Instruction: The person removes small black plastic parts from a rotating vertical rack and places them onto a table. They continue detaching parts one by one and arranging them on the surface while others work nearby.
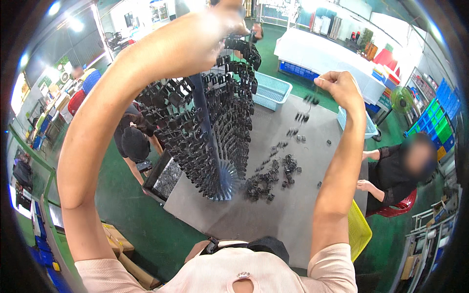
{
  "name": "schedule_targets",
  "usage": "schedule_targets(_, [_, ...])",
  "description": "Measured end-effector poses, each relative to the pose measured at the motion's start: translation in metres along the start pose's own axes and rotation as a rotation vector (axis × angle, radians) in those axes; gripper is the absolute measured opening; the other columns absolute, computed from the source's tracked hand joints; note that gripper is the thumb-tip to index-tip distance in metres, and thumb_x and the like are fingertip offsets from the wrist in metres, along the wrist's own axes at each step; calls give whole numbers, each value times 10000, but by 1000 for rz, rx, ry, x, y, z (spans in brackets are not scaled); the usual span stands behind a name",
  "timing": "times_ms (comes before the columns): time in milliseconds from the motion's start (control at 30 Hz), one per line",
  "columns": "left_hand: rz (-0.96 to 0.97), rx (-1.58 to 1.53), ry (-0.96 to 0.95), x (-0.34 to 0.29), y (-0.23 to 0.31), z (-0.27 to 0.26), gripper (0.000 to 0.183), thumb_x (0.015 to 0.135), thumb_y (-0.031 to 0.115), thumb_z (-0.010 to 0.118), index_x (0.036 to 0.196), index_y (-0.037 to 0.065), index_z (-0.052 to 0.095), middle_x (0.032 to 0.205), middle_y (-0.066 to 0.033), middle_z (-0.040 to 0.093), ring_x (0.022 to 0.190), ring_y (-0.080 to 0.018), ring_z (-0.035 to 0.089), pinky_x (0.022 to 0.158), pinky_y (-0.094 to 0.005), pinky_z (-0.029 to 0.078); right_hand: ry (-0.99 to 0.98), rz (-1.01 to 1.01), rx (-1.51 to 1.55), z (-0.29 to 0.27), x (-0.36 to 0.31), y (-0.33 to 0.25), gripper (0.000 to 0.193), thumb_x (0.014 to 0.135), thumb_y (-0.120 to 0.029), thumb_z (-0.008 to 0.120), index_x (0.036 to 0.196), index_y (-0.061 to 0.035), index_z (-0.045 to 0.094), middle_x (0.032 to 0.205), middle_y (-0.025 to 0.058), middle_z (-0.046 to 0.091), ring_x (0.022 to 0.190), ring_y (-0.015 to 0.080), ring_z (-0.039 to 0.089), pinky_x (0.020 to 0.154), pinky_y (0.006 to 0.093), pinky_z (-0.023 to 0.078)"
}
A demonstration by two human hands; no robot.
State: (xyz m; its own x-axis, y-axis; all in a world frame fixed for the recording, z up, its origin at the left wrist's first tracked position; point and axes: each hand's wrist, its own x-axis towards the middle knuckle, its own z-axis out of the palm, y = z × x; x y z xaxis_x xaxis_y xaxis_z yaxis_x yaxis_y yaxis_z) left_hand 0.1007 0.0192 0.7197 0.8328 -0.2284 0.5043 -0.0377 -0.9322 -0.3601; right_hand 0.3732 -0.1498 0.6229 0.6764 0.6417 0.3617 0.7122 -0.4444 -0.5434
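Observation:
A tall rack (199, 112) with a blue central post and tier upon tier of small black parts stands on the grey table in front of me. My left hand (222, 31) is raised at the rack's top; glare and blur hide its fingers. Off to the right, my right hand (342, 88) is lifted with thumb and fingertips pinched together. A slanting line of small black clip-like parts (293, 132) runs from just below it down toward the table; whether a thread joins them I cannot tell. Loose black parts (273, 180) lie heaped beside the rack's base.
Light-blue baskets (273, 90) stand at the table's (293, 219) far side and right. A yellow basket (359, 232) sits at the right edge. One person (405, 161) sits at right; another (137, 144) bends at left by a dark bin (168, 180). Cartons (119, 241) lie lower left.

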Motion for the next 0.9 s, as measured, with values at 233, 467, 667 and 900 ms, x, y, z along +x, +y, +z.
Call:
schedule_targets(233, [-164, 1, -122, 11, 12, -1, 311, 724, 89, 661, 1008, -37, 663, 962, -246, 662, 926, -387, 658, 838, -429, 531, 322, -491, 372, 51, -19, -89, 250, 843, -292, 708, 953, -73, 754, 914, 113, 675, 826, 230, 639, 771, 353, 492])
schedule_targets(467, [-113, 153, -139, 28, 17, -2, 224, 724, 52, 667, 929, -38, 666, 880, -234, 666, 883, -380, 661, 818, -441, 530, 341, -446, 557, 71, -12, -128, 211, 832, -255, 694, 886, -60, 752, 882, 148, 685, 875, 310, 641, 800, 398, 477])
schedule_targets(667, [-62, 122, -83, 14, 10, 0, 325, 833, 61, 597, 1149, -5, 631, 953, -267, 646, 948, -411, 624, 873, -473, 489, 37, -329, 948, 56, -3, -69, 199, 864, -208, 681, 873, -20, 746, 834, 43, 693, 811, 146, 603, 787, 279, 438])
schedule_targets(900, [-116, 4, -119, -2, -8, -3, 353, 893, 119, 596, 1231, 19, 595, 1117, -240, 630, 1077, -391, 585, 960, -453, 452, 116, -105, 126, 8, 10, 2, 262, 869, -289, 684, 939, -47, 755, 880, 80, 695, 809, 167, 631, 754, 303, 483])
